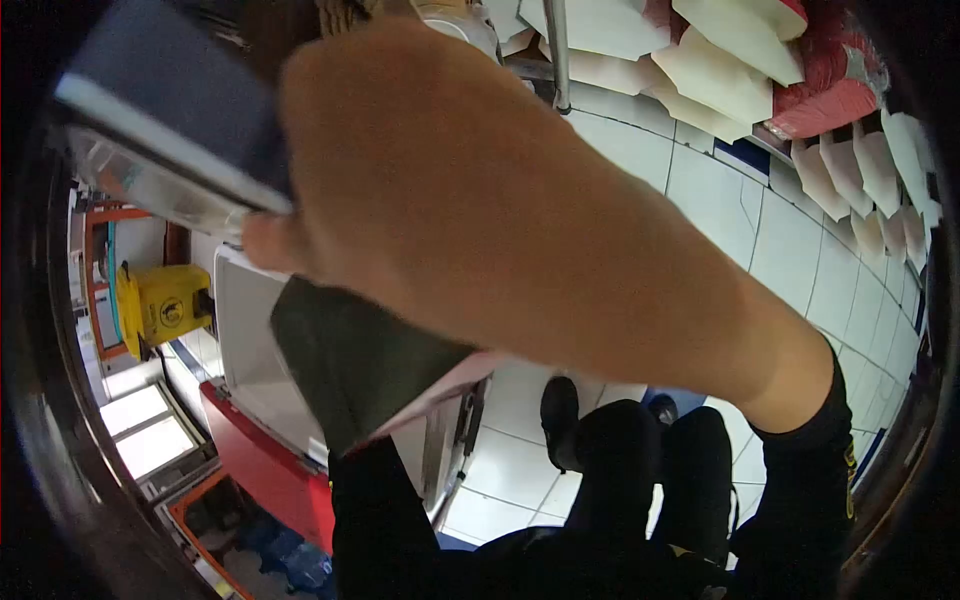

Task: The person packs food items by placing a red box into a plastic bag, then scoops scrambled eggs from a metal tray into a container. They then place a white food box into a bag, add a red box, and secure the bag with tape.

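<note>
My right forearm crosses the whole picture from a black sleeve (810, 440) at the lower right up to the upper left. My right hand (330, 170) grips a flat dark blue object (170, 100) with a white edge and a clear underside, and the thumb shows below it. Its fingers are hidden behind the object. A black left sleeve (385, 510) rises from the bottom. My left hand is hidden behind the right forearm. A dark green sheet with a pale pink edge (350, 360) hangs just below the forearm; what holds it cannot be told.
Below is a white tiled floor (780, 250), with my black trousers and shoe (560, 420). A white chest on a red base (245, 350) stands at the left, a yellow device (165, 305) beyond it. Stacked cream and red cartons (760, 70) line the upper right, beside a metal pole (558, 50).
</note>
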Demonstrator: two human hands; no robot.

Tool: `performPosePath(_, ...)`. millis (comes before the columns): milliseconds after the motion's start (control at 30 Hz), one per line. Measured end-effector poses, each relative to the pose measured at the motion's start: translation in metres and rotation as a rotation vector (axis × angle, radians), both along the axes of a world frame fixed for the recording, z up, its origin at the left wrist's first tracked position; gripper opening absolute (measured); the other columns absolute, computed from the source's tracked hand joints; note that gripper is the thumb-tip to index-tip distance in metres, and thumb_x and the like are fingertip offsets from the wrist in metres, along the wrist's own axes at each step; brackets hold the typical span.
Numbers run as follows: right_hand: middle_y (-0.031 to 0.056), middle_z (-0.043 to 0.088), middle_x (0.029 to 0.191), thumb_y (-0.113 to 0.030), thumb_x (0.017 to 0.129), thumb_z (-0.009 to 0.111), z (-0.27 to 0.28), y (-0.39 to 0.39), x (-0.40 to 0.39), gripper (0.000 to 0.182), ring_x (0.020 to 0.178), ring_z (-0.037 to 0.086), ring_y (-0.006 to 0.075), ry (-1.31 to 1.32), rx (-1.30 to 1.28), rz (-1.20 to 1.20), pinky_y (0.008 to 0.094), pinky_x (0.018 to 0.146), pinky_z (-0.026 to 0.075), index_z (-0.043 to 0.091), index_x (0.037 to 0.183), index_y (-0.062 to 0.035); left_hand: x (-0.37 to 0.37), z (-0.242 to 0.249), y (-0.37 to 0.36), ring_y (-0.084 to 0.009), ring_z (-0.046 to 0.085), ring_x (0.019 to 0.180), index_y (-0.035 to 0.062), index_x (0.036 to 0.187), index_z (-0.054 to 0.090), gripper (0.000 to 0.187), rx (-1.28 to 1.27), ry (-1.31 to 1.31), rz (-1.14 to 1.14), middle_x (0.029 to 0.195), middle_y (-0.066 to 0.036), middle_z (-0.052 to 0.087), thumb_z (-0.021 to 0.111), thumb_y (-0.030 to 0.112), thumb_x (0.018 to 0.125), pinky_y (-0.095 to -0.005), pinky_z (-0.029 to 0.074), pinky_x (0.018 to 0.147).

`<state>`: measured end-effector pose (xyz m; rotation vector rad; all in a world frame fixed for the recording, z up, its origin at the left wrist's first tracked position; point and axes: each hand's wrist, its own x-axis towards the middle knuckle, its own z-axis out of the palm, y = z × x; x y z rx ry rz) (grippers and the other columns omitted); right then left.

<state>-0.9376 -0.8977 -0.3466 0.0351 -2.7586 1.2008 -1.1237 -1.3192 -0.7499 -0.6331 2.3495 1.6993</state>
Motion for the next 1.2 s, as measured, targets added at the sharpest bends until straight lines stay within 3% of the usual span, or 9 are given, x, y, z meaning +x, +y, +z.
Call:
performPosePath(467, 0.0143, 0.062, 0.068, -0.035, 0.070, 0.066, 0.003, -0.039, 0.023, 0.041, 0.063, 0.063, 0.0269, 0.213, 0.043, -0.067, 0.0349, 0.057, 0.049, 0.056, 0.086, 0.0012, 0.151, 0.090, -0.021, -0.0228, 0.054, 0.098, 0.0041, 0.126, 0.039, 0.068, 0.438, -0.053, -0.024, 0.115, -0.012, 0.052, 0.034, 0.057, 0.085, -0.0383, 0.044, 0.084)
performPosePath(600, 0.0107, 0.061, 0.069, -0.043, 0.070, 0.064, 0.012, -0.084, 0.055, 0.065, 0.061, 0.061, 0.0242, 0.069, 0.298, -0.011, 0.0347, 0.058, 0.047, 0.048, 0.115, 0.0009, 0.244, 0.239, 0.037, -0.0218, 0.053, 0.102, 0.0094, 0.126, 0.040, 0.062, 0.217, 0.238, -0.077, 0.121, -0.010, 0.048, 0.046, 0.054, 0.083, -0.0401, 0.045, 0.084)
performPosePath(700, 0.0076, 0.062, 0.077, -0.039, 0.078, 0.055, 0.040, -0.094, 0.101, 0.056, 0.070, 0.061, 0.0242, -0.338, 0.134, 0.185, 0.0397, 0.071, 0.041, 0.045, 0.123, -0.0054, 0.385, 0.354, 0.047, -0.0223, 0.048, 0.108, 0.0149, 0.117, 0.045, 0.049, 0.680, -0.140, 0.411, 0.119, -0.004, 0.047, 0.047, 0.050, 0.083, -0.0383, 0.043, 0.086)
performPosePath(767, 0.0115, 0.062, 0.068, -0.049, 0.080, 0.050, 0.061, -0.077, 0.153, 0.065, 0.059, 0.061, 0.0293, -0.288, 0.272, 0.396, 0.0411, 0.060, 0.046, 0.043, 0.124, -0.0028, 0.474, 0.380, 0.044, -0.0229, 0.049, 0.106, 0.0112, 0.123, 0.030, 0.063, 0.268, -0.040, -0.050, 0.112, -0.009, 0.049, 0.067, 0.014, 0.072, -0.0367, 0.042, 0.085)
performPosePath(800, 0.0110, 0.061, 0.064, -0.053, 0.076, 0.053, 0.086, -0.052, 0.181, 0.066, 0.060, 0.062, 0.0293, -0.238, 0.173, 0.443, 0.0423, 0.057, 0.047, 0.047, 0.118, -0.0024, 0.493, 0.430, 0.069, -0.0228, 0.050, 0.103, 0.0106, 0.122, 0.030, 0.065, 1.015, -0.240, 0.353, 0.108, -0.008, 0.052, 0.067, 0.015, 0.069, -0.0398, 0.042, 0.084)
performPosePath(833, 0.0140, 0.061, 0.075, -0.051, 0.074, 0.057, 0.085, -0.037, 0.214, 0.060, 0.072, 0.062, 0.0315, -0.317, 0.066, 0.482, 0.0438, 0.063, 0.047, 0.050, 0.112, -0.0034, 0.525, 0.416, 0.073, -0.0218, 0.050, 0.100, 0.0128, 0.118, 0.040, 0.054, 0.258, 0.038, 0.075, 0.108, -0.006, 0.052, 0.058, 0.037, 0.073, -0.0423, 0.041, 0.082)
performPosePath(900, 0.0154, 0.060, 0.083, -0.045, 0.071, 0.062, 0.116, 0.022, 0.277, 0.051, 0.081, 0.060, 0.0322, -0.264, -0.049, 0.626, 0.0444, 0.067, 0.046, 0.053, 0.103, -0.0058, 0.518, 0.482, 0.119, -0.0222, 0.051, 0.099, 0.0138, 0.114, 0.047, 0.053, 1.227, -0.441, 0.433, 0.109, -0.005, 0.053, 0.048, 0.050, 0.075, -0.0421, 0.042, 0.078)
performPosePath(1067, 0.0052, 0.056, 0.087, -0.031, 0.069, 0.067, 0.232, 0.126, 0.421, 0.030, 0.091, 0.053, 0.0244, -0.153, 0.129, 0.610, 0.0389, 0.075, 0.039, 0.057, 0.090, -0.0127, 0.472, 0.613, 0.301, -0.0252, 0.048, 0.108, 0.0103, 0.129, 0.032, 0.053, 0.860, -0.261, -0.521, 0.121, -0.012, 0.041, 0.054, 0.015, 0.080, -0.0397, 0.044, 0.085)
performPosePath(1200, 0.0001, 0.049, 0.083, -0.021, 0.064, 0.063, 0.288, 0.177, 0.507, 0.021, 0.085, 0.049, 0.0195, 0.119, 0.307, 0.283, 0.0377, 0.077, 0.038, 0.055, 0.084, -0.0173, 0.473, 0.670, 0.440, -0.0252, 0.048, 0.106, 0.0076, 0.127, 0.036, 0.059, 0.439, -0.007, -1.391, 0.113, -0.012, 0.048, 0.064, 0.018, 0.075, -0.0342, 0.038, 0.091)
